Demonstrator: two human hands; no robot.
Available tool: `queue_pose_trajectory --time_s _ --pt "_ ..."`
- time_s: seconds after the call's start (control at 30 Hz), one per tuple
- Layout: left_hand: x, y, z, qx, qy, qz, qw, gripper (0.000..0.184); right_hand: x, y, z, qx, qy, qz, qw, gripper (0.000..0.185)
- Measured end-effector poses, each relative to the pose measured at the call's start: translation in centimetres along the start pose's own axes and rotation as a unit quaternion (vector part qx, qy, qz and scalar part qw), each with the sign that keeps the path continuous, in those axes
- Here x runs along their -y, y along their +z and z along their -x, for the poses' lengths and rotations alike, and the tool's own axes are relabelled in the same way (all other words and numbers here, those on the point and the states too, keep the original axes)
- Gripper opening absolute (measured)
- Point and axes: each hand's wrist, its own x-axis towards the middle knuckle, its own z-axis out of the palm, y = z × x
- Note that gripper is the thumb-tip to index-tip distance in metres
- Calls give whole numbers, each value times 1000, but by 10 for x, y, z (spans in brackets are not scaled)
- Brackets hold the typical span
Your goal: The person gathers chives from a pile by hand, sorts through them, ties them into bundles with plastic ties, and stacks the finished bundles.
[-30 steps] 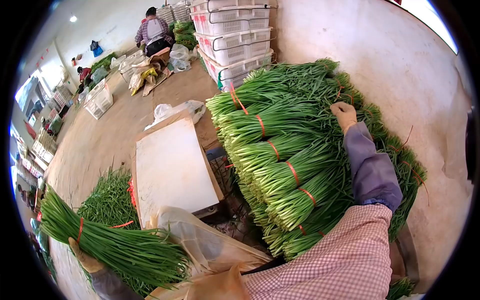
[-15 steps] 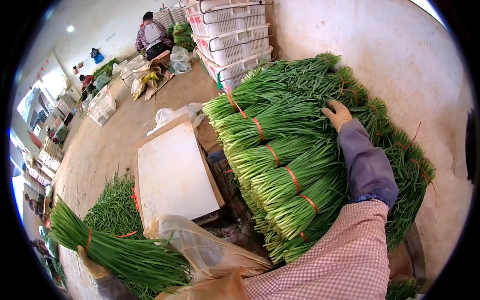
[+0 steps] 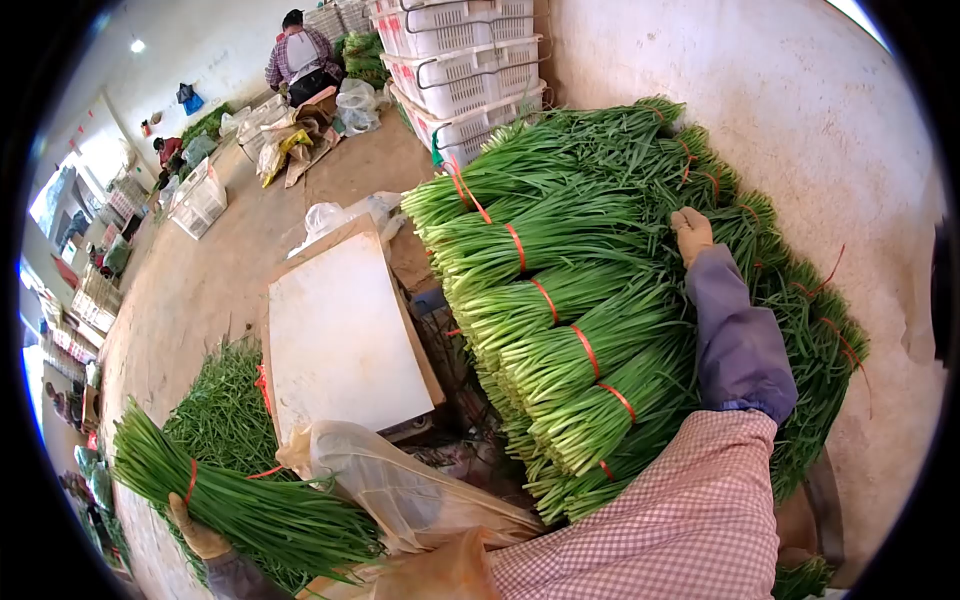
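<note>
My left hand (image 3: 203, 532), in a tan glove, grips a bundle of green chives (image 3: 265, 500) tied with a red band, at the lower left. Its pale cut ends point up and left, its leaves toward my lap. My right hand (image 3: 691, 235), gloved too, lies on a tall stack of tied chive bundles (image 3: 590, 345) to the right. Its fingers bend down into the leaf tips, and the fingertips are partly hidden there. Loose green chives (image 3: 225, 410) are heaped behind the held bundle.
A white-topped board (image 3: 345, 330) stands between the loose heap and the stack. A translucent plastic sheet (image 3: 410, 490) drapes near my lap. White crates (image 3: 465, 75) are piled behind the stack, beside the wall (image 3: 800, 130). Another person (image 3: 300, 60) sits at the back.
My right hand has shifted slightly right and down on the stack, and its spread fingers have drawn in. The left hand and its chive bundle have moved a little to the right.
</note>
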Motion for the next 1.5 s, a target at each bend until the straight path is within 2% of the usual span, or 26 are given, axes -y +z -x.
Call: queue_pose_trajectory --time_s 0.07,0.13,0.27,0.37,0.43,0.47,0.5,0.6,0.63,0.7,0.73,0.77,0.87,0.9,0.97,1.07,1.1,1.17,1.27,1.4,1.5 --pt "5 0 0 15 -22 20 999 56 3 -9 11 63 71 -192 977 24" --pt "8 -2 -1 19 -39 39 998 56 49 -14 34 102 108 -349 925 24" --pt "7 -1 2 3 -56 76 996 58 78 -32 34 -116 81 -511 848 18" --pt "2 5 8 30 -69 94 993 60 98 -41 41 -119 66 -598 790 16" --pt "-1 4 11 44 -70 87 993 62 174 -33 86 74 -46 -470 878 12" --pt "-1 5 11 36 -68 89 993 62 220 -26 117 224 -54 -374 898 15" --pt "-2 5 9 28 -66 92 993 62 237 -17 137 452 -29 -396 798 22" --pt "0 4 7 8 7 30 1000 63 219 7 137 308 -29 -271 912 19" --pt "-3 7 11 16 -8 41 999 63 209 20 134 260 -32 -222 939 19" --pt "-10 17 17 34 -44 67 996 64 141 13 82 68 52 -222 971 20" --pt "-10 14 18 41 -39 61 997 64 124 6 71 26 53 -177 982 21" --pt "-10 9 16 49 -34 55 997 64 110 2 62 -16 55 -132 990 22" --pt "-9 4 16 39 -24 22 999 65 77 17 46 8 23 -14 1000 27" --pt "-7 4 14 29 -19 10 999 66 74 23 43 60 49 -37 996 31" --pt "-2 7 11 3 9 3 1000 67 68 34 48 53 9 22 998 30" --pt "-5 16 13 18 -8 17 1000 67 22 40 37 -100 -5 -49 994 27" --pt "-6 18 14 30 -22 29 999 67 36 33 41 -183 75 -238 951 25" --pt "-7 18 14 67 -17 26 997 63 31 1 29 -193 130 -361 903 25" --pt "-1 11 10 60 -11 21 998 62 68 -16 28 -162 128 -295 933 28" --pt "2 15 7 49 -60 39 996 65 83 6 11 -37 155 -198 967 28" --pt "8 6 6 63 -34 41 997 61 77 25 -11 7 141 28 990 20"
